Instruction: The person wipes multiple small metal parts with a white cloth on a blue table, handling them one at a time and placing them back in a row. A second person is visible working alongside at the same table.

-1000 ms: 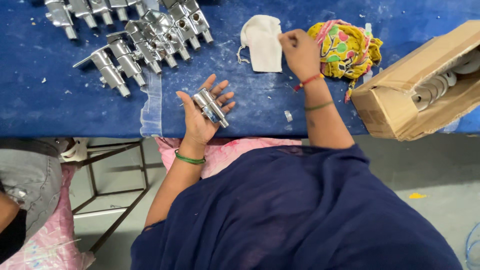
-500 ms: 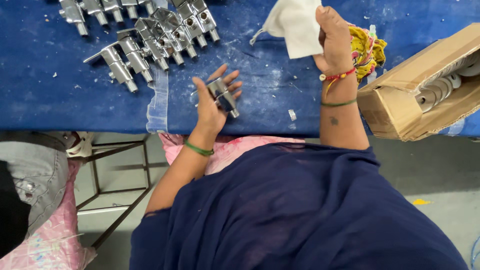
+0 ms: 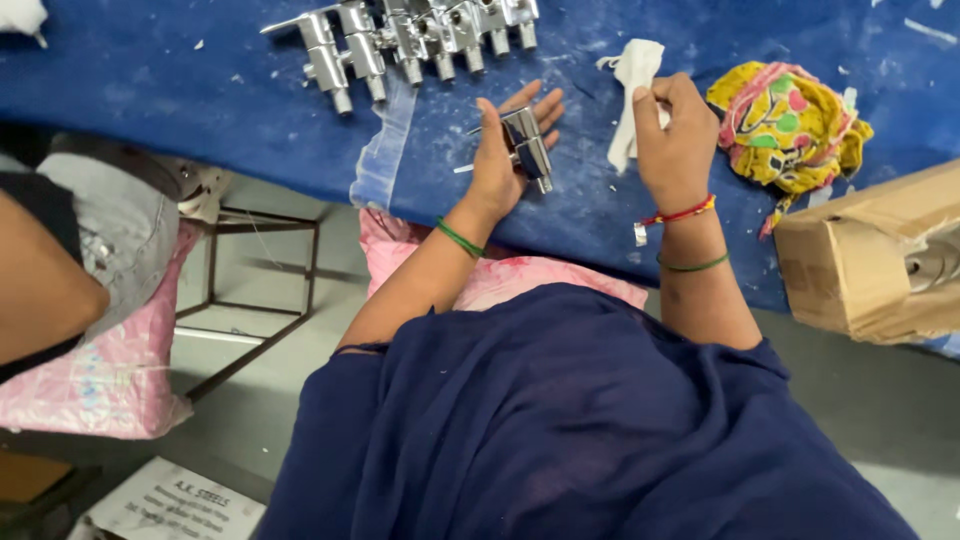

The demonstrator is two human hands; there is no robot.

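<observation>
- A chrome tap fitting [image 3: 527, 150] is held upright-ish in the left hand [image 3: 503, 160], above the blue bench [image 3: 150, 90]; the fingers are spread wide, so the fitting is pinned mainly between thumb and palm rather than wrapped.
- The fitting's long axis is seen to run from upper left to lower right, its lower end pointing back toward the person's body.
- A white cloth [image 3: 633, 105] is pinched in the right hand [image 3: 678, 140], which is closed around its lower part; the loose end hangs up and away over the bench.
- The cloth lies just to the right of the fitting, the two hands being near each other but apart; the right hand is the nearer one to the cloth, the left to the fitting.
- A row of further chrome fittings [image 3: 410, 35] is laid along the far edge of the bench, well beyond the left hand.
- A crumpled yellow and pink rag [image 3: 785, 125] is seen right of the right hand.
- An open cardboard box [image 3: 860, 265] stands at the right edge; a metal part shows inside, little else can be told.
</observation>
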